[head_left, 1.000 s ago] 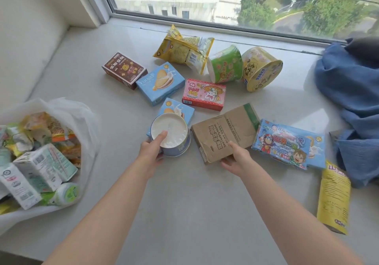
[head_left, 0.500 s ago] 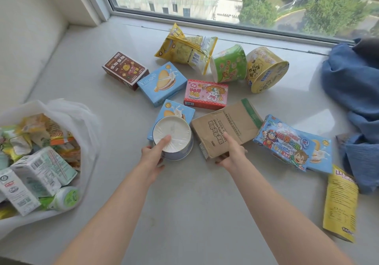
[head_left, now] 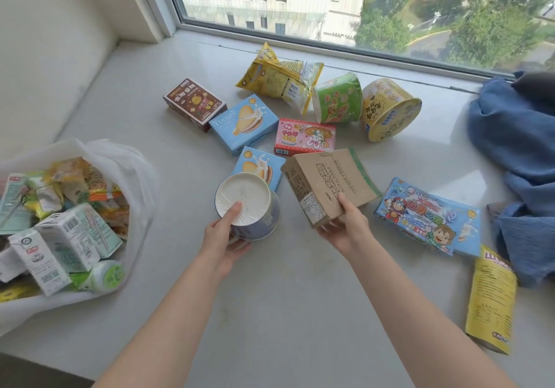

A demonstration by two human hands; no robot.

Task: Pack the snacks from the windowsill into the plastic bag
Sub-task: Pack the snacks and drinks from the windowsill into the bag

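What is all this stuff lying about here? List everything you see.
plastic bag: one, white, far left, part filled with cartons and packets
round tub: one, white and blue, centre
brown box: one, centre
biscuit boxes: two, light blue, one behind the tub, one against it
dark brown box: one, rear left
pink box: one, middle
chip bag: one, yellow, by the window
cups: one green, one yellow, on their sides
cartoon packet: one, blue, right
yellow packet: one, near right
cloth: blue, far right
left hand: grips the tub
right hand: grips the brown box
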